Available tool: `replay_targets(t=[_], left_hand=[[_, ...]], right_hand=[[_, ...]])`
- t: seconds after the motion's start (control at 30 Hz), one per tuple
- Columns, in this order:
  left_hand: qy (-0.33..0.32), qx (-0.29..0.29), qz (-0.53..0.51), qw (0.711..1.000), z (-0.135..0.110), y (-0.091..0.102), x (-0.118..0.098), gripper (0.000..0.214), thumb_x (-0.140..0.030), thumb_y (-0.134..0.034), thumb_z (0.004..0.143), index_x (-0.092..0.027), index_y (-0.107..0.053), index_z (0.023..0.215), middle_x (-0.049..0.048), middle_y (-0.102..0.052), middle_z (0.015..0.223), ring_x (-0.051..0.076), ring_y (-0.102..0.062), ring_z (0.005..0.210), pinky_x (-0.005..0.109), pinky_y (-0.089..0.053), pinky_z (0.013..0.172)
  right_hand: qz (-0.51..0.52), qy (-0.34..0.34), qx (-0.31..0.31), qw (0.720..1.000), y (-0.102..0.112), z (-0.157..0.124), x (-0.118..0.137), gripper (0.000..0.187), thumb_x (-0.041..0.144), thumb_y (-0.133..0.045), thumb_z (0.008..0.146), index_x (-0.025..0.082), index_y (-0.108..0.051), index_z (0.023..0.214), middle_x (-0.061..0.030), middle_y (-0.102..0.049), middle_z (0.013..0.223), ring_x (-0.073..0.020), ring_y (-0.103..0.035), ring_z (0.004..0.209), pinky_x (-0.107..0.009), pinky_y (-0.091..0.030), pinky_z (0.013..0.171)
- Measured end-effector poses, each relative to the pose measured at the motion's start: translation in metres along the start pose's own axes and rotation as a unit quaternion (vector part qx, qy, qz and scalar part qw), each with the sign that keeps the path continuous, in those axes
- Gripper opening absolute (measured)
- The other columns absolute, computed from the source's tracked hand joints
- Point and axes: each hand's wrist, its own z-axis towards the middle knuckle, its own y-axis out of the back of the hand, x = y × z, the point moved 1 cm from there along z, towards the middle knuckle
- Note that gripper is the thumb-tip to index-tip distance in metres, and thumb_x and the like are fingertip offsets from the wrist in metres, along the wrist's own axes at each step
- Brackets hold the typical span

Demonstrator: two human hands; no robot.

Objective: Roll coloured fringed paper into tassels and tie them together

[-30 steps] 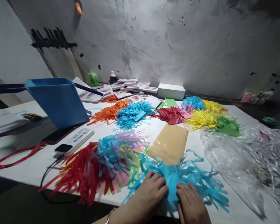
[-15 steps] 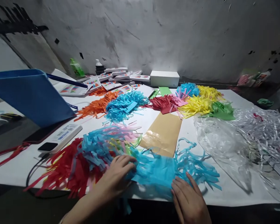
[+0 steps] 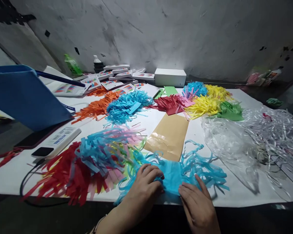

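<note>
A blue tissue-paper sheet with fringe cut at both ends lies flat at the table's front edge. My left hand rests on its left part, the fingers bent and closed on the paper. The left thumb tip and whatever lies under that palm are hidden. At the right side of the plain middle strip, my right hand touches the paper with its fingers stretched out, one finger apart from the others. Blue fringe spreads beyond the right hand. A brown paper envelope lies just behind the sheet.
Red fringe and mixed blue fringe lie left, near a white device with a cable. Clear plastic and silvery strips cover the right. Behind are more colored tassels, a white box and a blue holder.
My left hand has moved right across the blue sheet, closer to my right hand, uncovering fringe on the left. The right hand stays almost in place. The view has shifted slightly.
</note>
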Motion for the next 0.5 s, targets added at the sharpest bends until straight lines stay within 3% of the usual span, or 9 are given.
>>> replay_targets(t=[0.13, 0.23, 0.4, 0.5], left_hand=[[0.012, -0.011, -0.028, 0.999, 0.002, 0.006, 0.000, 0.016, -0.013, -0.063, 0.092, -0.020, -0.059, 0.077, 0.0033, -0.066, 0.095, 0.022, -0.057, 0.097, 0.042, -0.040, 0.094], [0.026, -0.014, -0.036, 0.999, 0.002, 0.006, 0.000, 0.016, -0.014, -0.068, 0.088, -0.020, -0.058, 0.077, 0.0030, -0.065, 0.097, 0.023, -0.057, 0.099, 0.042, -0.040, 0.093], [0.039, 0.005, -0.015, 0.999, 0.000, 0.006, 0.001, 0.013, -0.017, -0.068, 0.088, -0.021, -0.059, 0.080, 0.0041, -0.065, 0.104, 0.023, -0.057, 0.102, 0.045, -0.038, 0.099], [0.030, -0.032, 0.016, 0.999, -0.003, 0.009, -0.005, 0.004, -0.021, -0.062, 0.094, -0.021, -0.062, 0.090, 0.0067, -0.064, 0.107, 0.024, -0.057, 0.104, 0.047, -0.035, 0.104]], right_hand=[[0.029, -0.040, 0.034, 0.998, 0.003, 0.003, 0.000, 0.015, 0.011, -0.058, 0.093, 0.014, -0.065, 0.106, -0.0025, -0.075, 0.092, -0.0170, -0.070, 0.098, -0.039, -0.022, 0.123], [0.041, -0.044, 0.057, 0.997, 0.003, 0.009, 0.002, 0.022, 0.021, -0.060, 0.095, 0.013, -0.063, 0.115, -0.0040, -0.074, 0.101, -0.0181, -0.067, 0.104, -0.038, -0.020, 0.123], [0.064, -0.080, 0.053, 0.993, -0.004, 0.016, 0.007, 0.019, 0.005, -0.052, 0.093, 0.019, -0.065, 0.095, 0.0001, -0.073, 0.095, -0.0160, -0.067, 0.096, -0.041, -0.026, 0.118], [0.063, -0.108, 0.044, 0.991, -0.008, 0.015, 0.008, 0.020, 0.006, -0.049, 0.095, 0.020, -0.062, 0.091, 0.0009, -0.071, 0.088, -0.0146, -0.068, 0.085, -0.041, -0.033, 0.113]])
